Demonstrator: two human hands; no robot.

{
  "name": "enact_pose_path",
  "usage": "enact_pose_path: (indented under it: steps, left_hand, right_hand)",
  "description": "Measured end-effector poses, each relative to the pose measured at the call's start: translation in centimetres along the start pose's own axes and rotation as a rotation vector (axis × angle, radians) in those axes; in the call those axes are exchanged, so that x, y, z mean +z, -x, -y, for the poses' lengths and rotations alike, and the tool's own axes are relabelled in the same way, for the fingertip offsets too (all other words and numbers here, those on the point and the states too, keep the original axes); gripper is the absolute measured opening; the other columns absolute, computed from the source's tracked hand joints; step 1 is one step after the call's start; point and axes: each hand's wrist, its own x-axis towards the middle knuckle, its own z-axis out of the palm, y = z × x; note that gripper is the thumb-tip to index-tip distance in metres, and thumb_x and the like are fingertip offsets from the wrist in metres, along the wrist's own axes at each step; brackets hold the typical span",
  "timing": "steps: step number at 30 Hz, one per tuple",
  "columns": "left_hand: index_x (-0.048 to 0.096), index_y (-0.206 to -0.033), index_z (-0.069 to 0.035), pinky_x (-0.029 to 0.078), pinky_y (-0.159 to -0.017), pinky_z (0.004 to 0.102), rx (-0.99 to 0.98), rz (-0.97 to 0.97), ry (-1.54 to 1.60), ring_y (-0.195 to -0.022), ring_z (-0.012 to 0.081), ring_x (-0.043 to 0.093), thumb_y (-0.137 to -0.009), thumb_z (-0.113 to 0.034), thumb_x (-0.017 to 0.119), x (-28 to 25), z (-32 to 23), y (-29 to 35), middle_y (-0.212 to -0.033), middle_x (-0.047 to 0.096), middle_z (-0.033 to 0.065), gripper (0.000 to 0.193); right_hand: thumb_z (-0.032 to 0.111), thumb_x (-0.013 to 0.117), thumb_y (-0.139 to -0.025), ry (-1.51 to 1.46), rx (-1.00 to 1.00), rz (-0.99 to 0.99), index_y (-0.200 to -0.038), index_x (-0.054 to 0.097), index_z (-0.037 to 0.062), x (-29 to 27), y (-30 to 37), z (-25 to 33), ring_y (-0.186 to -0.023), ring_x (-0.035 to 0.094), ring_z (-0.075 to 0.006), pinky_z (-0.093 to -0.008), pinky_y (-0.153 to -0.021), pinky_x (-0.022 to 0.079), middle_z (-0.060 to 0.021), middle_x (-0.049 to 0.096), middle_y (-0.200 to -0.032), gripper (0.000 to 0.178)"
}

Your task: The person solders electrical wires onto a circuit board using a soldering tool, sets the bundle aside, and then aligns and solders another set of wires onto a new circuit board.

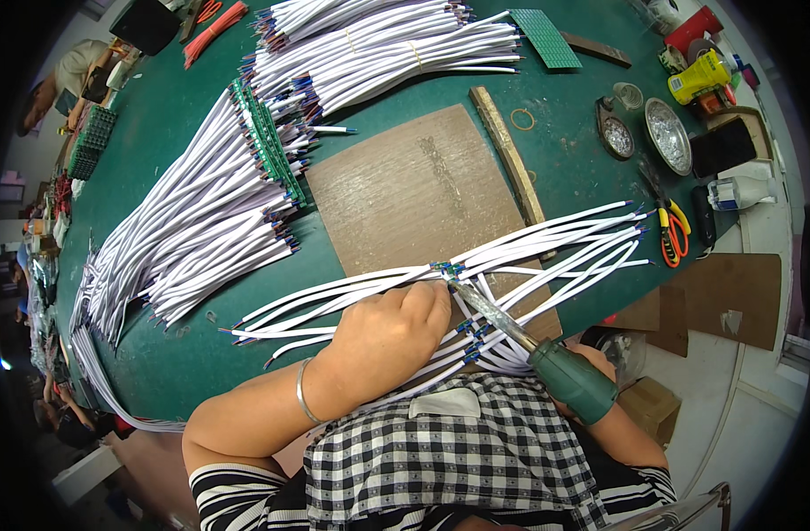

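Observation:
My left hand is closed over a row of white cables at the near edge of the table, its fingertips pinched by small green circuit boards. A white cable runs in under this hand; the exact grip is hidden. My right hand, partly covered, is wrapped round the green handle of a soldering iron. Its metal shaft slants up and left, with the tip beside my left fingertips. More white cables with coloured wire ends spread to the right, and further small boards sit below the shaft.
A brown board lies under the work, with a wooden strip along it. Bundled white cables and green circuit strips lie left. Pliers, a metal bowl and a yellow bottle stand right.

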Motion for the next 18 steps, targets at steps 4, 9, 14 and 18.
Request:
enact_pose_path:
  steps: [4, 9, 14, 18]
  left_hand:
    - [0.062, -0.108, 0.002, 0.048, -0.051, 0.0266, 0.004, 0.007, -0.001, -0.060, 0.0157, 0.059, -0.075, -0.010, 0.057, -0.1, 0.0, -0.1, -0.081, 0.056, 0.0059, 0.034]
    - [0.061, -0.108, 0.002, 0.049, -0.052, 0.0266, -0.007, 0.017, -0.004, -0.061, 0.0160, 0.059, -0.076, -0.010, 0.057, 0.1, 0.0, 0.0, -0.084, 0.058, 0.0070, 0.034]
    - [0.061, -0.096, 0.001, 0.050, -0.051, 0.0257, -0.008, -0.024, -0.021, -0.063, 0.0157, 0.061, -0.077, -0.014, 0.057, 0.1, -0.1, 0.0, -0.082, 0.058, 0.0066, 0.024]
    - [0.061, -0.097, 0.000, 0.051, -0.058, 0.0288, -0.037, -0.056, 0.009, -0.069, 0.0168, 0.062, -0.075, -0.014, 0.058, 0.5, -0.1, 0.0, -0.084, 0.059, 0.0061, 0.025]
  right_hand:
    - [0.023, 0.063, -0.077, 0.081, 0.053, 0.072, -0.090, 0.069, 0.0053, -0.7, 0.0, 0.5, -0.071, 0.065, -0.0243, -0.0348, -0.061, 0.052, -0.0097, 0.067, -0.083, 0.022]
    - [0.024, 0.062, -0.084, -0.716, 0.483, 0.010, -0.096, 0.065, 0.0003, -2.8, -3.5, 3.3, -0.072, 0.066, -0.0196, -0.0334, -0.069, 0.053, -0.0080, 0.069, -0.083, 0.027]
    - [0.022, 0.062, -0.084, -0.712, 0.300, -0.097, -0.103, 0.061, -0.0029, -1.8, -1.9, 0.9, -0.076, 0.066, -0.0154, -0.0298, -0.071, 0.053, -0.0086, 0.069, -0.083, 0.031]
    - [0.042, 0.059, -0.085, -0.995, 0.455, -0.299, -0.125, 0.048, -0.0047, -0.4, -2.1, 1.4, -0.071, 0.064, -0.0163, -0.0238, -0.060, 0.050, -0.0104, 0.065, -0.083, 0.062]
